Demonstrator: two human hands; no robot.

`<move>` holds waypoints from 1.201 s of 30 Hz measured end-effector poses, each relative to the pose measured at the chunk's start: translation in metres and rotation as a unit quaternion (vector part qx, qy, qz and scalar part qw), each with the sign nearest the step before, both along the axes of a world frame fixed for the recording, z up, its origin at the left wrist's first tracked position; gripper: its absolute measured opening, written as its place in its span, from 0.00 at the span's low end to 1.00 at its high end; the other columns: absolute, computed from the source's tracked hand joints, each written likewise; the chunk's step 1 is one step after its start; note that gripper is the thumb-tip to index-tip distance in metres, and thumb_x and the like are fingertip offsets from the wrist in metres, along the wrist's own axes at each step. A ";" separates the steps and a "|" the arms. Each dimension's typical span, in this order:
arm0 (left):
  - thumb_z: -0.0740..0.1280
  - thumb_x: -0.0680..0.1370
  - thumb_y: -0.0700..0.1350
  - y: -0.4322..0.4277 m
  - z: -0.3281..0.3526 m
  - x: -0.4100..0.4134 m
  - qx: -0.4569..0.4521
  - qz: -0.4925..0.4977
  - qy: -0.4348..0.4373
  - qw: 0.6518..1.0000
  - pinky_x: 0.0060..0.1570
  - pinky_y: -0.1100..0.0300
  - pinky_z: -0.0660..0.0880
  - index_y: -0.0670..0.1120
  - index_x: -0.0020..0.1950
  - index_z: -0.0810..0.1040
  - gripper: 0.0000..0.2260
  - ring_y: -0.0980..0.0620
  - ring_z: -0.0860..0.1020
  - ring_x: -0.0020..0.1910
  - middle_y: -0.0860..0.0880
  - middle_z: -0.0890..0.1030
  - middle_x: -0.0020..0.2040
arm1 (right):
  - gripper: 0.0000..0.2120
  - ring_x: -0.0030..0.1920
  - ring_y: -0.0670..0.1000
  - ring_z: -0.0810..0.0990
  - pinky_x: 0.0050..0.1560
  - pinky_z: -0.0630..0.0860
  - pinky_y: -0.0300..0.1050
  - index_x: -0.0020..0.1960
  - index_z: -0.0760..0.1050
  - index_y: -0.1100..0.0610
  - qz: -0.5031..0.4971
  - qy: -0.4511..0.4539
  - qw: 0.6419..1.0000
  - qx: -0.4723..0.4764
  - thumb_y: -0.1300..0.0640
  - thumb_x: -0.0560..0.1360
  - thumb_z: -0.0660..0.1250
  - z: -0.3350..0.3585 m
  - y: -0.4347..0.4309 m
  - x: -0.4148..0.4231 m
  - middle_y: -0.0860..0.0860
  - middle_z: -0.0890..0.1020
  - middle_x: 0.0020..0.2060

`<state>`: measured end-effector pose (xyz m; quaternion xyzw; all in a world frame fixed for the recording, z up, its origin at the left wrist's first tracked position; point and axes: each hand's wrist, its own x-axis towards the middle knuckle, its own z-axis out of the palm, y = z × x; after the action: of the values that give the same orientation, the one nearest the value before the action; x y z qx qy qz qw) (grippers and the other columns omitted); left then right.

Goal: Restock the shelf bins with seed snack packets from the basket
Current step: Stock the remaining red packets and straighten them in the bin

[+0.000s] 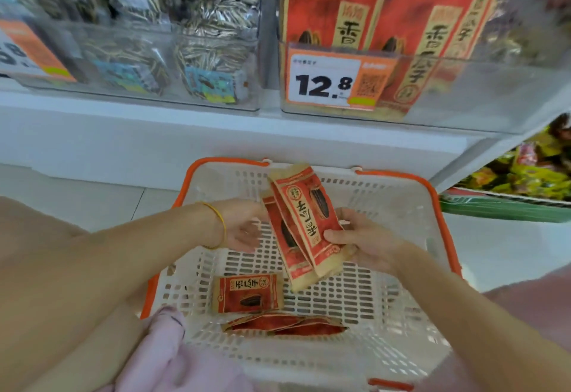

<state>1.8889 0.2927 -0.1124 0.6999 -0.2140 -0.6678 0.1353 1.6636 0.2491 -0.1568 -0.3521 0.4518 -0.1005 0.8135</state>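
Head view is showing a price label (327, 82) reading 12.8 on the clear shelf bin (494, 94), which is holding three red boxed packets (336, 5). The right hand (364, 243) is pinching at least two held packets (304, 215) over the basket (432, 187). The left hand (244, 230) is lying open beside them. One flat packet (247, 294) is resting inside the basket.

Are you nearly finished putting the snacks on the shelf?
Partly. The clear bin with the 12.8 tag already holds red packets. In hand: the right hand grips a small bunch of packets over the basket, the left hand open beside them. Left: one loose packet lies flat in the basket and a low pile sits nearer the person, so it seems some way off.
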 end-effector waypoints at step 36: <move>0.70 0.71 0.50 0.011 0.046 -0.065 -0.304 -0.188 0.055 0.932 0.52 0.57 0.79 0.52 0.57 0.72 0.16 0.54 0.82 0.50 0.51 0.82 0.53 | 0.10 0.38 0.50 0.78 0.41 0.78 0.40 0.44 0.78 0.53 -0.048 0.159 0.857 -0.487 0.60 0.66 0.76 0.103 -0.001 -0.016 0.52 0.78 0.40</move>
<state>1.8240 0.3039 -0.0659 0.5341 -0.5269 -0.6216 0.2251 1.6474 0.2483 -0.0536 -0.6923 0.4848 -0.2897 0.4492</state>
